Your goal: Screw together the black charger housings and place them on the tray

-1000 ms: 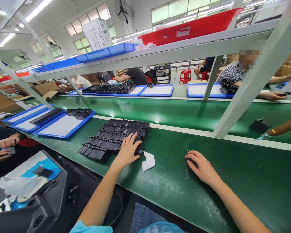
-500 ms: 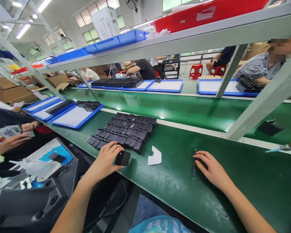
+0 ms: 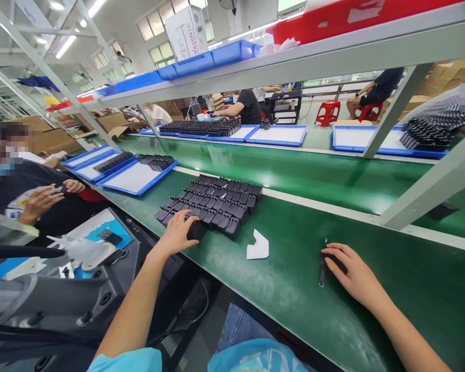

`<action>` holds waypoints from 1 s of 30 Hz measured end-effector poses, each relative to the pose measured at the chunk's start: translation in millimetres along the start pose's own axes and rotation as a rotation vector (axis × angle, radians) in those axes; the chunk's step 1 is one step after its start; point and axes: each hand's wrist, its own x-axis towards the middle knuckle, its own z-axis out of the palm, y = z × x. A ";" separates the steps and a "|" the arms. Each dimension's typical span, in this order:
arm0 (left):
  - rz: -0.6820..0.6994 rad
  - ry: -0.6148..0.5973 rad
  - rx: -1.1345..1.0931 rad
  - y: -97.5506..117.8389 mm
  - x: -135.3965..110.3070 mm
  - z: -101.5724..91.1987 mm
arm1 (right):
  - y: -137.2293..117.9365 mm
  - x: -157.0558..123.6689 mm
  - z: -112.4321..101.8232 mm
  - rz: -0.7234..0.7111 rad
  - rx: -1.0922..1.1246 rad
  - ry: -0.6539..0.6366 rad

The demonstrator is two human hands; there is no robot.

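My left hand (image 3: 177,232) is closed around a black plug-adapter block (image 3: 196,230), at the near edge of a group of similar black blocks (image 3: 217,199). Its fingers cover part of the block. These blocks stand in rows on the green bench, small prongs along their upper edges. A bent piece of white paper (image 3: 258,246) lies to their right. Farther right, my right hand (image 3: 344,266) rests on the bench, fingers loosely curled and thumb apart. Its fingertips touch or nearly touch a pair of dark tweezers (image 3: 322,271) lying there.
Blue-rimmed trays (image 3: 139,188) with black blocks stand at the far left. A slanted grey post (image 3: 430,181) rises at the right. Overhead runs a shelf (image 3: 313,72) with bins. On my left are a dark machine (image 3: 96,289) and a seated co-worker (image 3: 34,191).
My left hand has carried the black block from the bench edge toward the rows. My right hand stays by the tweezers. The whole view has shifted slightly.
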 end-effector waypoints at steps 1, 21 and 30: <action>-0.008 0.028 -0.029 0.8 0.1 4.1 | 0.4 -0.1 0.3 -0.005 0.001 0.002; 0.050 0.321 -0.234 118.0 48.7 22.6 | -4.8 -0.5 2.5 -0.038 -0.031 0.027; 0.021 0.343 -0.162 140.5 60.0 24.1 | -17.2 -1.3 0.9 -0.047 -0.116 -0.023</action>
